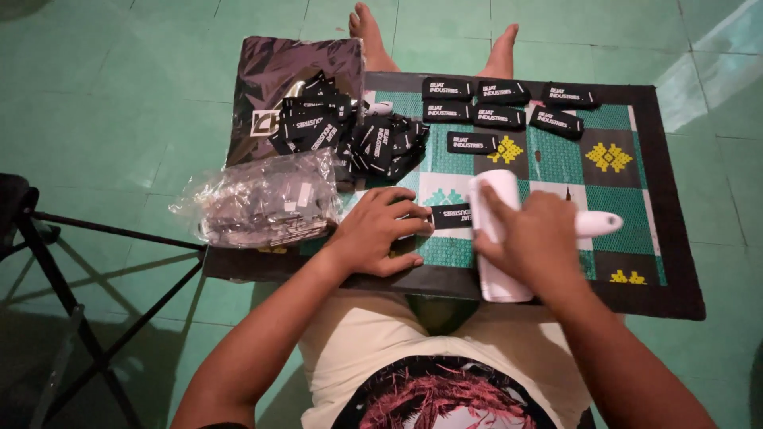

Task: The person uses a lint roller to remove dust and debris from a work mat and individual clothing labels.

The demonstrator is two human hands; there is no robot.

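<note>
My left hand (380, 230) rests on the patterned mat (628, 199), its fingertips pinning one end of a small black label with white print (450, 215). My right hand (534, 238) grips a white lint roller (494, 238). The roller's cylinder stands just right of that label, and its handle (598, 223) sticks out to the right past my knuckles. Several more black labels (499, 116) lie in rows on the far part of the mat.
A heap of black labels (342, 131) sits on a dark plastic bag (278, 75) at the mat's far left. A clear plastic bag with contents (262, 202) lies left of my left hand. A black tripod (48, 262) stands at left. My bare feet (433, 40) reach beyond the mat on green tiles.
</note>
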